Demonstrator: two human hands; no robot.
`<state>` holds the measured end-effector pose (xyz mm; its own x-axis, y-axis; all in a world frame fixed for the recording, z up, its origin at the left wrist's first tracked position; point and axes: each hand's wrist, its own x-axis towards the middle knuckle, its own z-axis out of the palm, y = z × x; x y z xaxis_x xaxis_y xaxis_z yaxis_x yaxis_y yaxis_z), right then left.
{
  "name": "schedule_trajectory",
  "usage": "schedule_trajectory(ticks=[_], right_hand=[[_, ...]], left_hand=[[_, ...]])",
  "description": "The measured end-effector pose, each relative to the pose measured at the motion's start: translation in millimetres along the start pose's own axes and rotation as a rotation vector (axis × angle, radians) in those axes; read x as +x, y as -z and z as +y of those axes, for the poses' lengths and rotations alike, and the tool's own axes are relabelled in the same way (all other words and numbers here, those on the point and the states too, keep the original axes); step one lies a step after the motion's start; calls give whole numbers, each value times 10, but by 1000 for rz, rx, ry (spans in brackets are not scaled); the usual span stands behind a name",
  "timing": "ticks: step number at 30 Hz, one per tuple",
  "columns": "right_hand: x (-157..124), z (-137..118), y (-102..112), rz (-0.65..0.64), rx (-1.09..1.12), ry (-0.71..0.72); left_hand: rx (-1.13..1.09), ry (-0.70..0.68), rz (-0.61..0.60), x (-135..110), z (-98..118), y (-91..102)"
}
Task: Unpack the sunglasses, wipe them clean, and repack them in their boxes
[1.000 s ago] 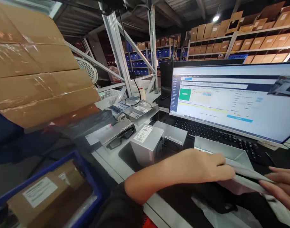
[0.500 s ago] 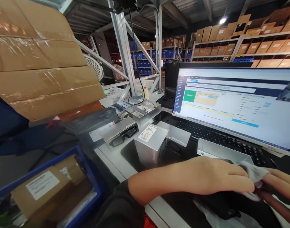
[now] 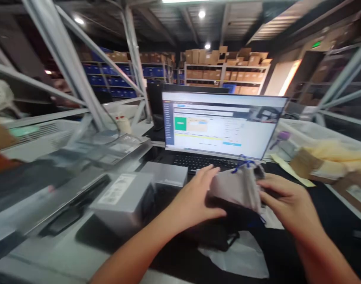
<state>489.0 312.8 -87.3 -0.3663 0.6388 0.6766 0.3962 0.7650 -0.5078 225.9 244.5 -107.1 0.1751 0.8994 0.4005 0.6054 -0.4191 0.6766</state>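
A grey drawstring pouch (image 3: 236, 187) with blue cords hangs in front of the monitor. My right hand (image 3: 293, 203) pinches its gathered edge from the right. My left hand (image 3: 195, 197) is at the pouch's left side, fingers and thumb spread apart; whether its fingertips touch the cloth I cannot tell. Below the hands lies a black item (image 3: 216, 236), too blurred to name. Near it is a whitish translucent plastic bag (image 3: 242, 256). Left of my left hand stands a silver box with a white label (image 3: 118, 191), and another silver box (image 3: 168, 173) sits behind it.
The monitor (image 3: 210, 126) and keyboard (image 3: 198, 161) stand ahead. A box with sunglasses pictured on it (image 3: 71, 209) lies at the left. At the right are cardboard boxes (image 3: 310, 165) and yellowish packing material (image 3: 337, 154). A metal frame post (image 3: 68, 63) rises at the left.
My view has swung to the right, and the blue bin has left it. Both hands now show fully; the pouch is up between them. My left hand's fingers have spread.
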Motion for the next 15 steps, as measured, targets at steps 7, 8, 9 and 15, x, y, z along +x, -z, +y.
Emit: schedule_trajectory(ticks=[7, 8, 9, 15], right_hand=[[29, -92, -173, 8, 413, -184], [41, -77, -148, -8, 463, -191], [57, -53, -109, -12, 504, -192], [147, 236, 358, 95, 532, -202]], left_hand=[[-147, 157, 15, 179, -214, -63], [-132, 171, 20, 180, -209, -53], [-100, 178, 26, 181, -200, -40], [340, 112, 81, 133, -94, 118]])
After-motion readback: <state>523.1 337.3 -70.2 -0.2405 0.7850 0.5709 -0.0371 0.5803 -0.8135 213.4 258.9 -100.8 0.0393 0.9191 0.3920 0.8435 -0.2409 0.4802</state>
